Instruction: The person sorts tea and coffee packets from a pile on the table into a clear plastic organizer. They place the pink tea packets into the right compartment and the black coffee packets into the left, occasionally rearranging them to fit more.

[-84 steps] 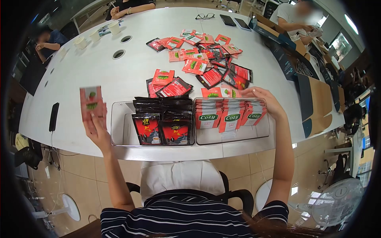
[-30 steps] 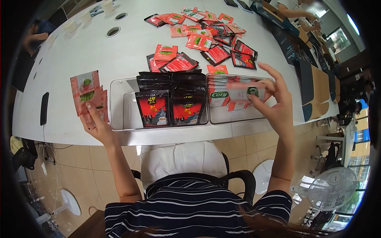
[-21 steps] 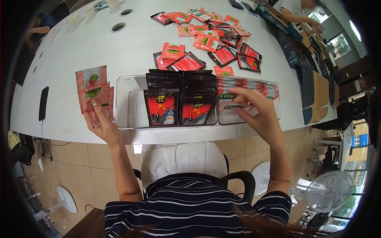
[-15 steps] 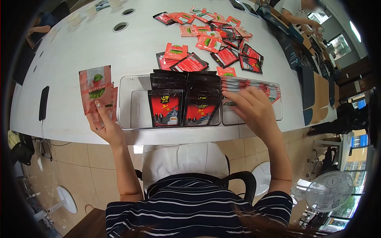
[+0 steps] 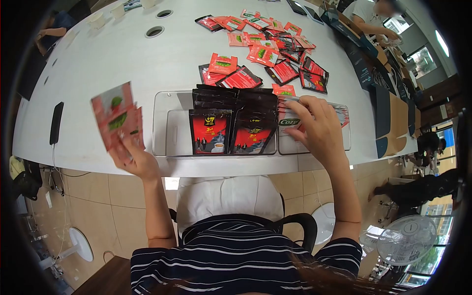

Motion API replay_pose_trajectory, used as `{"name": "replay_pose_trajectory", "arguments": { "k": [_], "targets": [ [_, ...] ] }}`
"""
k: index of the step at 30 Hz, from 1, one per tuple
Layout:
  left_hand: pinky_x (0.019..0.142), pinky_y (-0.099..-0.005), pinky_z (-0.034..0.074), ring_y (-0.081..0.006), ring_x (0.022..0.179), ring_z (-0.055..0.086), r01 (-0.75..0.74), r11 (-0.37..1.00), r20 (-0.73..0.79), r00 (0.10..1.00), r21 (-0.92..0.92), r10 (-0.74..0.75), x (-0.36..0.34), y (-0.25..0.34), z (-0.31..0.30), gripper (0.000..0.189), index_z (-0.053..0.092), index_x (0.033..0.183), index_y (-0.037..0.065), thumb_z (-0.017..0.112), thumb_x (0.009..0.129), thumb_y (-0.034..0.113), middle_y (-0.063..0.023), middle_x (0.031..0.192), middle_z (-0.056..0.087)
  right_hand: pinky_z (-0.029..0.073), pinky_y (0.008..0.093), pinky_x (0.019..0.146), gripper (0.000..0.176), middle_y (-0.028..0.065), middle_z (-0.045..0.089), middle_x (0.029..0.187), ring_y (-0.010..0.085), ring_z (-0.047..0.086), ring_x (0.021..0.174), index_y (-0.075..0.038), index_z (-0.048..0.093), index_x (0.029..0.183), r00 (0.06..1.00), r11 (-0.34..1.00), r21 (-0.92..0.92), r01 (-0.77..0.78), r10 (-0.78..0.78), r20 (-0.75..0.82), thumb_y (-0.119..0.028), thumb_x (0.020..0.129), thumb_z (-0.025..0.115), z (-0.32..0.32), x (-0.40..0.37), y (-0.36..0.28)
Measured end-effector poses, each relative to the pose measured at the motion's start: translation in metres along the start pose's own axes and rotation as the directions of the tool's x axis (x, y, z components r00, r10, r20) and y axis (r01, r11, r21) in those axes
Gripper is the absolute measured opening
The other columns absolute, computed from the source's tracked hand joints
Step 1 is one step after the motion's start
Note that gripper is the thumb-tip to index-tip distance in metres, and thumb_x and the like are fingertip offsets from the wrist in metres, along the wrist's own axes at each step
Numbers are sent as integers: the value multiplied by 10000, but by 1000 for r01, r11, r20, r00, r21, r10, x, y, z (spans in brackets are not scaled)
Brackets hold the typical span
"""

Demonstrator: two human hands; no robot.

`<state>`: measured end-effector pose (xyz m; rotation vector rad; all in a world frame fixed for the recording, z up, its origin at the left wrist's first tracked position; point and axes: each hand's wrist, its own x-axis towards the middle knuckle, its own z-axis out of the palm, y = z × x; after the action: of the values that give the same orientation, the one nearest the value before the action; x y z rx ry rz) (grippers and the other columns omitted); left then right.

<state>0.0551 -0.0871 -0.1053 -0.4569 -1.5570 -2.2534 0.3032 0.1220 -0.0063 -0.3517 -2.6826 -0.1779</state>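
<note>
My left hand (image 5: 136,158) holds up a small fan of pink tea sachets (image 5: 117,120) left of the clear bins. The left clear bin (image 5: 169,129) holds upright black and red G7 coffee sachets (image 5: 210,132). My right hand (image 5: 317,128) rests in the right clear bin (image 5: 345,140), its fingers pressing on the row of white and pink Cozy sachets (image 5: 290,123) standing there. Whether it grips one sachet is not clear.
A loose heap of red and black sachets (image 5: 268,51) lies farther back on the white table (image 5: 108,69). A black phone (image 5: 56,123) lies at the left edge. Cable holes (image 5: 155,32), paper cups and other people sit at the far side. Dark boxes (image 5: 381,108) line the right.
My right hand brought a Cozy sachet down into the right bin and now presses on the row. My left hand stayed raised with its pink sachets, tilting slightly.
</note>
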Motion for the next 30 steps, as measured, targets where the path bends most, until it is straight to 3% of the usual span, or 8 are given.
{"name": "replay_pose_trajectory", "arguments": {
  "k": [4,6,7,12,18,22,23,30],
  "targets": [
    [831,-482,529,-385,1060,548,-180,976,-46,983,-123,175,-20,22,-8,439,267,1319,-61,424,931,71,-261,1265,431,397,329,693,633,44,525,993,207,514,847,-116,543,1162,997,996,87,-12,18,-77,-171,579,782,-4,-2,0],
    [819,-517,529,-397,1056,551,-99,993,209,974,58,85,-37,28,-35,456,232,1336,-49,409,934,70,-255,1277,413,412,327,688,601,54,551,970,216,527,826,-103,554,1153,987,982,188,-19,49,-154,-156,599,781,-5,-3,-2],
    [820,-513,531,-385,1054,554,60,990,281,959,-128,-22,-51,41,-28,454,234,1334,-49,414,933,67,-251,1277,413,418,321,683,571,58,566,958,218,534,814,-96,565,1140,981,970,242,-35,79,-176,-148,614,778,-6,-4,-4],
    [864,-455,525,-357,1063,563,599,800,765,495,42,-411,-92,70,0,422,275,1351,13,391,955,103,-214,1231,480,428,280,665,452,62,620,938,196,557,782,-65,606,1091,974,835,537,-122,206,-99,-113,671,765,-22,-10,-26],
    [908,-417,485,-321,1101,551,570,814,921,249,111,-300,-110,74,24,393,327,1285,-146,370,942,40,-268,1249,477,386,238,611,534,61,624,931,130,527,767,-16,606,1095,981,586,805,-96,193,-24,-140,616,806,-23,-16,-40],
    [917,-362,465,-261,1071,574,528,849,952,239,37,-190,-115,82,33,360,406,1232,-150,411,904,-3,-256,1189,539,384,210,582,495,33,625,951,84,513,733,-56,586,1143,962,410,892,-191,257,88,-46,678,756,-15,-29,-37],
    [809,-263,483,-162,928,633,537,843,901,360,13,-243,-122,86,37,307,526,1173,-70,540,874,-1,-151,1006,658,379,207,575,480,28,625,928,78,511,727,-56,591,1137,954,402,897,-183,292,63,-32,684,748,-13,-33,-35],
    [785,-252,494,-168,933,638,419,908,891,411,1,-191,-127,88,41,385,493,1221,-54,573,847,-4,-137,1023,662,402,199,589,331,51,635,848,90,549,753,-19,667,1000,962,488,857,-166,273,31,66,680,681,-27,-55,-16]
  ]
}}
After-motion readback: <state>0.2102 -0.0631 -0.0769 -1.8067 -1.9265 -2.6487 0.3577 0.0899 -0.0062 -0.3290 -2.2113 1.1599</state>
